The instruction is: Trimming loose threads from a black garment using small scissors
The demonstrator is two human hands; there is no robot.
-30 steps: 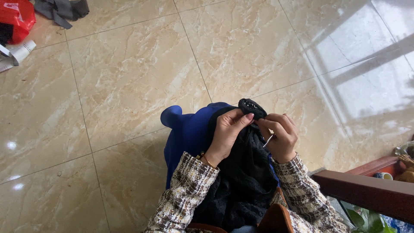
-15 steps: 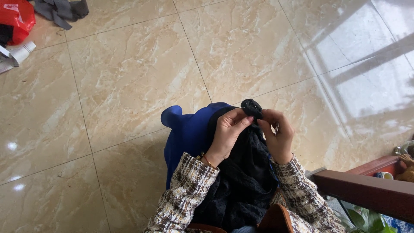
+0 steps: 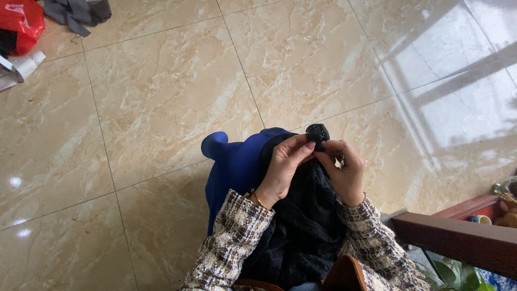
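Black lace garment (image 3: 307, 226) draped over the lap, upper edge lifted above a blue cloth (image 3: 234, 167) spread beneath it, out over the marble floor (image 3: 161, 108). A small dark round piece (image 3: 318, 133), likely a button or fabric knot, at the very top of the garment. Left hand (image 3: 285, 167) closed on that top edge, fingertips pinching just under the round piece. Right hand (image 3: 344, 170) pressed close beside it, fingers curled together against the lace; something thin and pale near its knuckles, perhaps a needle, too small to tell. Both sleeves in checked tweed, a thin bracelet at the left wrist. By the look of it, hand sewing or fastening in progress at the round piece; next move likely calls for a steady pinch from the left and a fine pull or push from the right. Farther out: red bag (image 3: 21, 24) and grey cloth (image 3: 75, 11) at the floor's far left corner, dark wooden rail (image 3: 458, 242) at lower right.
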